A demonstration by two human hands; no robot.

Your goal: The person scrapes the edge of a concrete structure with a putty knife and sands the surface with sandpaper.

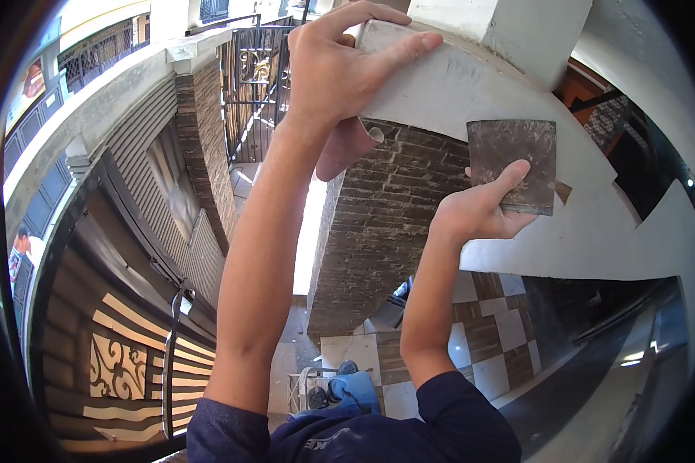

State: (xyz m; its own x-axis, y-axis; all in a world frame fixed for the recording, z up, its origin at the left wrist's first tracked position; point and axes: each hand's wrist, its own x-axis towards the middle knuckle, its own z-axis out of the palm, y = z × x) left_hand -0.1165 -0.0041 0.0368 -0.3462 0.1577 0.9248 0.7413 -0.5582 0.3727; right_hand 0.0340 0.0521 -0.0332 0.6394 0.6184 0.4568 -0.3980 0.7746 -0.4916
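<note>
High up, my left hand [351, 65] is closed round the end of a white plastered ledge [448, 89], the thumb lying along its front face. A curled reddish-brown sheet, like sandpaper [346, 152], sticks out below my left palm, against the ledge's end. To the right and lower, my right hand [483, 204] grips a flat dark square plate [512, 150], thumb across its face and fingers mostly hidden behind. The plate is brown and scuffed, with its face towards me, and overlaps the white plaster in this view.
Under the ledge stands a pillar of dark stone strips [394, 224]. A white post [525, 38] rises from the ledge. Metal gates [123, 363] line the left. Far below lie a checkered tile floor [490, 343] and my feet on a narrow metal support [295, 390].
</note>
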